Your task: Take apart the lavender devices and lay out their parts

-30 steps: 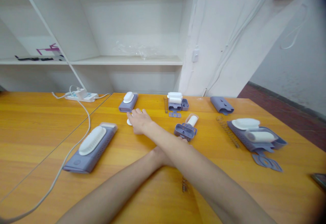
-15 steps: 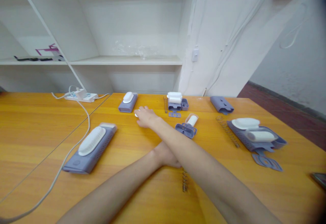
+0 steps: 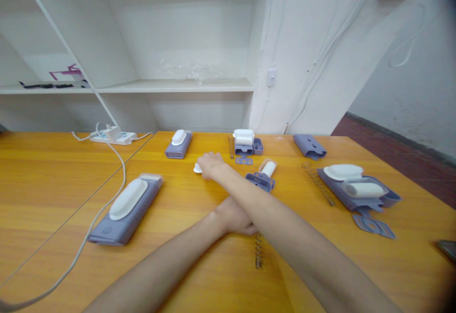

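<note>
Right hand [image 3: 213,165] pinched a small white cap [image 3: 197,168] on the worktop [image 3: 53,180], at its 9 o'clock; left hand [image 3: 235,219] lay half hidden under the right forearm, grip impossible to tell

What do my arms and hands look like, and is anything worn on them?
No sleeves show: the left forearm and right forearm are bare to the picture's edge. The right hand and left hand wear no gloves; no watch, band or ring shows. Part of the left hand is hidden.
</note>
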